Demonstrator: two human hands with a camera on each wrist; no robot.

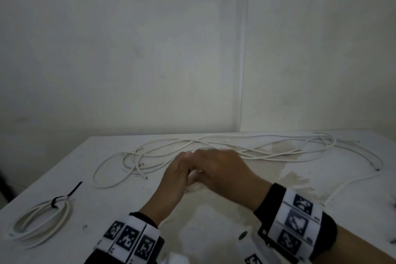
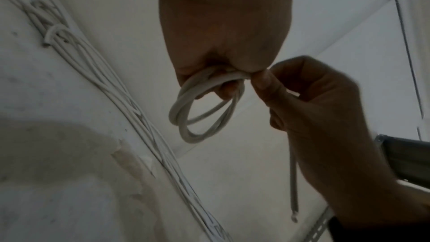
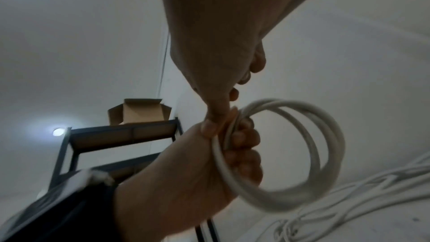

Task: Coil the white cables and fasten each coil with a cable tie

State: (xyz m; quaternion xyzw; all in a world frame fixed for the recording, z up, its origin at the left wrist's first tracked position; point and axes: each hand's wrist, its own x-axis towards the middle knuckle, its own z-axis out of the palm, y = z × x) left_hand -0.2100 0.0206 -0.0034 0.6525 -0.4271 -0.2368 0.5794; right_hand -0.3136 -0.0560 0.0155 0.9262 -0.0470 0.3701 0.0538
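Observation:
Over the middle of the white table [image 1: 214, 221] my two hands meet. My left hand [image 1: 175, 178] grips a small coil of white cable [image 2: 194, 138], its fingers curled through the loops [image 3: 270, 203]. At the top of the coil my right hand [image 1: 220, 167] pinches the cable between thumb and fingers [image 2: 263, 82]. A short free end [image 2: 293, 181] hangs below the right hand. From the head view the hands hide the coil. Several loose white cables [image 1: 214, 141] lie tangled along the table's far side.
A finished coil [image 1: 40, 223] bound with a black cable tie [image 1: 70, 192] lies at the table's front left. Walls stand close behind the table. A dark metal rack [image 3: 121, 135] carries an open cardboard box [image 3: 139, 113]. Brownish stains mark the table at right.

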